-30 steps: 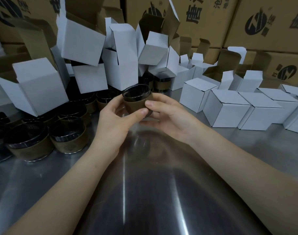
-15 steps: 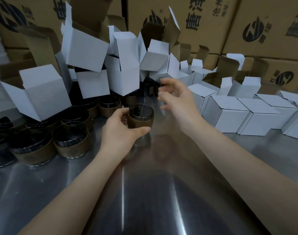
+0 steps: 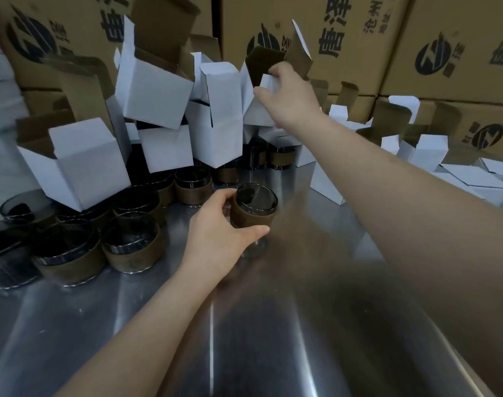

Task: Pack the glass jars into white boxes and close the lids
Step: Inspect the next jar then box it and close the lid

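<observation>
My left hand (image 3: 218,233) grips a dark glass jar (image 3: 254,206) with a brown band, held upright just above the steel table at the centre. My right hand (image 3: 287,93) reaches far back into a pile of open white boxes and grips one open white box (image 3: 258,110), fingers over its top edge and thumb on its front face. Its brown inner flaps stand up behind the hand. Several more banded glass jars (image 3: 132,245) stand on the table at the left, under and in front of the box pile.
A heap of open white boxes (image 3: 158,93) leans at the back left. Closed white boxes (image 3: 470,181) lie at the right. Large brown printed cartons (image 3: 387,44) wall off the back. The steel table (image 3: 244,339) stretches toward me.
My right hand let go of the jar, reached up and back, and took hold of a white box in the pile. My left hand lowered the jar toward the table and keeps holding it.
</observation>
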`<state>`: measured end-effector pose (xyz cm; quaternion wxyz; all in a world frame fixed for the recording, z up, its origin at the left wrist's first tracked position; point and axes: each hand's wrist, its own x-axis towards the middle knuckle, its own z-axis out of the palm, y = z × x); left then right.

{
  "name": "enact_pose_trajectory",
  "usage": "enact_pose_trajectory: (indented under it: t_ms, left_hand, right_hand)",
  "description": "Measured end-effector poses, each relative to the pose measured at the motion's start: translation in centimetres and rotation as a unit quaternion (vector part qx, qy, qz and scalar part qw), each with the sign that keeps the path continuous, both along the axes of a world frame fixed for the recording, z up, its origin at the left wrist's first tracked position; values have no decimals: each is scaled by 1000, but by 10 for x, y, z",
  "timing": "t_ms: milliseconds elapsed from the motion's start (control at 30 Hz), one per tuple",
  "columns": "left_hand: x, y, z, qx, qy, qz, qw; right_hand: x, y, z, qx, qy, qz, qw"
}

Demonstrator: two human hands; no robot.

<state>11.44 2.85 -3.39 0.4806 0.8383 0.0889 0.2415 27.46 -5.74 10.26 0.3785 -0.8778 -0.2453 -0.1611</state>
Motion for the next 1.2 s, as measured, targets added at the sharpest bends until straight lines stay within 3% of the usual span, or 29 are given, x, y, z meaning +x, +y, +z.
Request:
enact_pose_trajectory:
  t_ms: [400,667,900,1200]
  left_hand:
    - [-4,-3,4,-21,-49,-3,999]
    - [-19,-13,22,-57,-174,-9,983]
    - [-30,-17,31,-27,-269,-1,963]
    - [-30,-15,32,7,-272,1,962]
  right_hand:
    - [-24,-40,-14,70,-150,-71,984]
    - [-52,-76,-31,143,-215,-71,963]
    - [-70,-74,-55,52,-225,-46,972]
    - [-82,-69,-73,18,-194,23,981]
